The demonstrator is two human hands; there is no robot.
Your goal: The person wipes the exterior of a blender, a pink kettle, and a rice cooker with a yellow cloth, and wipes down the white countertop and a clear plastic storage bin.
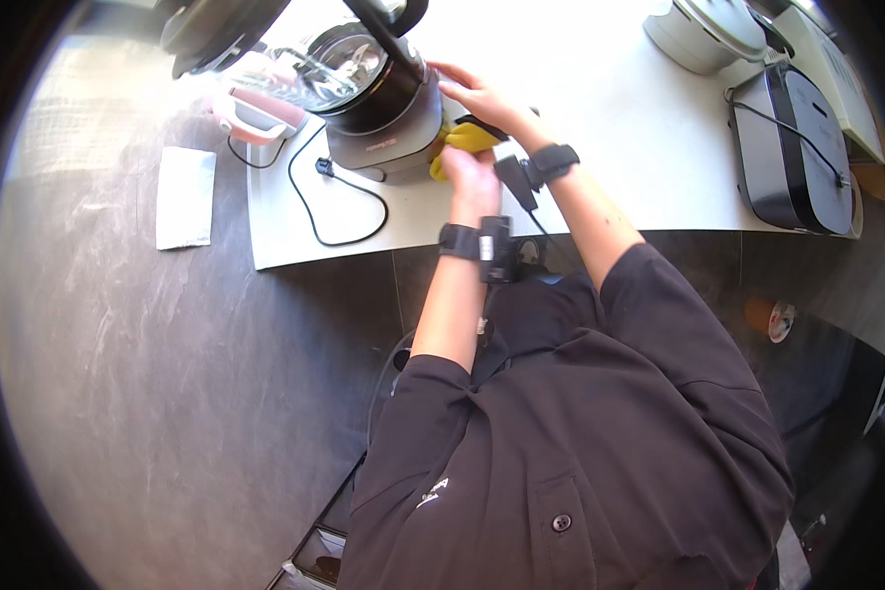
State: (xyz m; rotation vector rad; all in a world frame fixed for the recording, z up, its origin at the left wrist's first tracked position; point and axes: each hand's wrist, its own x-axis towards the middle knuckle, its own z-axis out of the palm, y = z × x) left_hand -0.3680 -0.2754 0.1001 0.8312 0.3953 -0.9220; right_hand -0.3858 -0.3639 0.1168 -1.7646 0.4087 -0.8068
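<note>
A blender with a grey base (pixel 391 144) and a clear jug (pixel 346 66) stands at the left part of the white table (pixel 597 169). My left hand (pixel 473 177) holds a yellow cloth (pixel 472 138) against the right side of the base. Above it, my right hand (pixel 487 96) rests its fingers on the base's upper right edge, with its palm over the cloth. A black power cord (pixel 387 214) with its plug (pixel 324 167) loops on the table in front of the blender.
Left of the blender is a pink and white handled appliance (pixel 254 122). A silver and black appliance (pixel 793 147) and a pale lidded pot (pixel 700 37) stand at the right. A white sheet (pixel 185 198) lies on the floor, and an orange cup (pixel 771 318) is below the table's right side.
</note>
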